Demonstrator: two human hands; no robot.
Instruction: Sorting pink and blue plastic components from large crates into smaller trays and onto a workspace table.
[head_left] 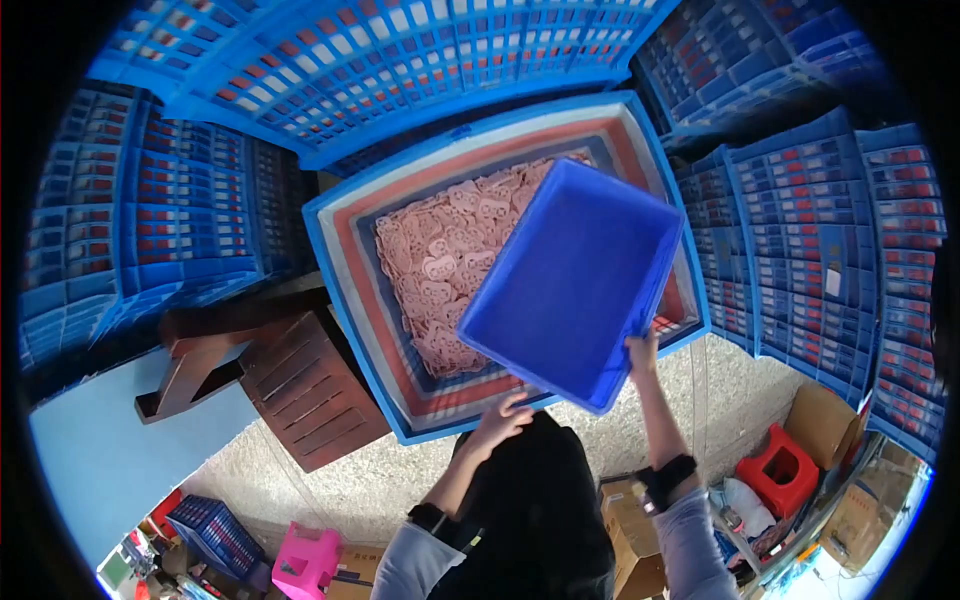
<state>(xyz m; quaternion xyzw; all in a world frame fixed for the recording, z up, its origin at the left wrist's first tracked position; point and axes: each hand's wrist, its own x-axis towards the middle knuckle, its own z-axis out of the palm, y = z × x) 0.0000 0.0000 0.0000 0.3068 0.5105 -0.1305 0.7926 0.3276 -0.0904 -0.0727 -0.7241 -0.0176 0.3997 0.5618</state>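
A shallow blue plastic tray [575, 280], with nothing in it, is tilted over the right part of a large blue crate [365, 345]. My right hand [643, 357] grips the tray at its lower right edge. Just below the tray's near edge, by the crate's front rim, my left hand [500, 422] is open with its fingers apart and curled a little. Many flat pink pieces with cut-out holes [450, 255] lie heaped in the crate, which has a striped lining. The tray hides the right side of the heap.
Tall blue latticed crates [400, 70] rise behind, with stacks on the left [170, 200] and right [800, 230]. A brown wooden stool [315, 385] stands against the crate's left side. Red [780, 470] and pink [305, 560] plastic stools and cardboard boxes [632, 535] are nearer me.
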